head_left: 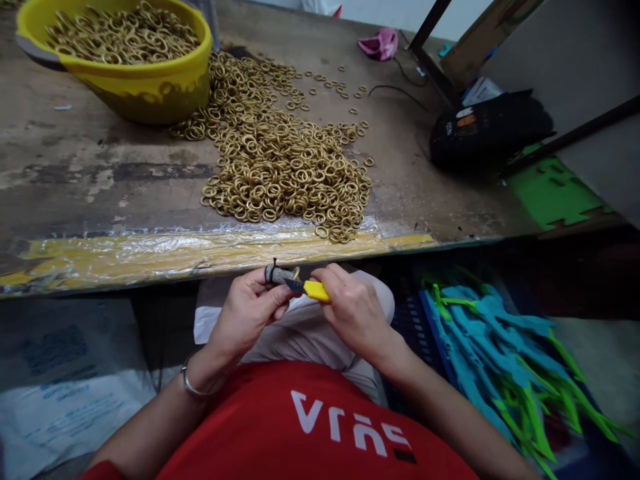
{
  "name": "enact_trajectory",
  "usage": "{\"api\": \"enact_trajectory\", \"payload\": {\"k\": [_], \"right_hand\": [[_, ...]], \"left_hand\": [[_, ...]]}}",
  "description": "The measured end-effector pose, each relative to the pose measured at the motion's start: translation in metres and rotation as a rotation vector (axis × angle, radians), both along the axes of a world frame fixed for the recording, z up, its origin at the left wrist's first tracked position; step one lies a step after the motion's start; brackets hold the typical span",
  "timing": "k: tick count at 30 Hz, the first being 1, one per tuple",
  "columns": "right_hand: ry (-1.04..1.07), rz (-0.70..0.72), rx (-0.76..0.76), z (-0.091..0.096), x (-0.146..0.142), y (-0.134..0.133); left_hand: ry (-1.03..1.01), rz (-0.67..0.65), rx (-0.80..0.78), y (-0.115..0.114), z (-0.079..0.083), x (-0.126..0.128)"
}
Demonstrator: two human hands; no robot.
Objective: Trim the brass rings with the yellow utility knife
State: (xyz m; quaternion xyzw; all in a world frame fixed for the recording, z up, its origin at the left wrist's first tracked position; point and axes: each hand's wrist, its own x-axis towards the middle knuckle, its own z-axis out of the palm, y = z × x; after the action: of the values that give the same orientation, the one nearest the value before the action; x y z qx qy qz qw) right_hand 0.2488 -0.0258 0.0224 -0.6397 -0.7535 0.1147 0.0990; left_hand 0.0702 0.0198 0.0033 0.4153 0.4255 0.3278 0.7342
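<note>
In my closed right hand is a knife with a yellow handle and a dark blade. Its blade points left, to the fingertips of my left hand. A gold-coloured ring sits at those fingertips, right by the blade. My left thumb and index finger are pinched on it, though the exact contact is partly hidden. Grey wrapping tied with black cord covers the left index finger. Both hands are above my lap, just below the table's front edge.
A large pile of gold-coloured rings lies on the wooden table, beside a yellow basin of more rings. Yellow tape lines the table's edge. To the right are a black bag and a blue crate of turquoise and green pieces.
</note>
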Motion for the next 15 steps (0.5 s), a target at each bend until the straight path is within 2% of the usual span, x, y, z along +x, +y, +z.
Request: {"api": "enact_trajectory", "payload": {"k": [5, 8, 11, 13, 15], "right_hand": [[-0.131, 0.001, 0.001, -0.002, 0.0, 0.008], [-0.286, -0.136, -0.05, -0.01, 0.016, 0.018], [-0.334, -0.267, -0.021, -0.016, 0.036, 0.029], [-0.285, -0.254, 0.031, -0.019, 0.043, 0.036], [-0.243, -0.216, 0.062, -0.022, 0.043, 0.044]], "left_hand": [[0.081, 0.005, 0.125, -0.001, 0.004, -0.003], [0.091, -0.048, 0.149, -0.005, 0.01, -0.008], [0.031, -0.149, 0.121, -0.009, 0.011, -0.01], [-0.029, -0.151, 0.067, -0.008, 0.006, -0.008], [-0.081, -0.098, 0.002, -0.005, -0.002, -0.004]]}}
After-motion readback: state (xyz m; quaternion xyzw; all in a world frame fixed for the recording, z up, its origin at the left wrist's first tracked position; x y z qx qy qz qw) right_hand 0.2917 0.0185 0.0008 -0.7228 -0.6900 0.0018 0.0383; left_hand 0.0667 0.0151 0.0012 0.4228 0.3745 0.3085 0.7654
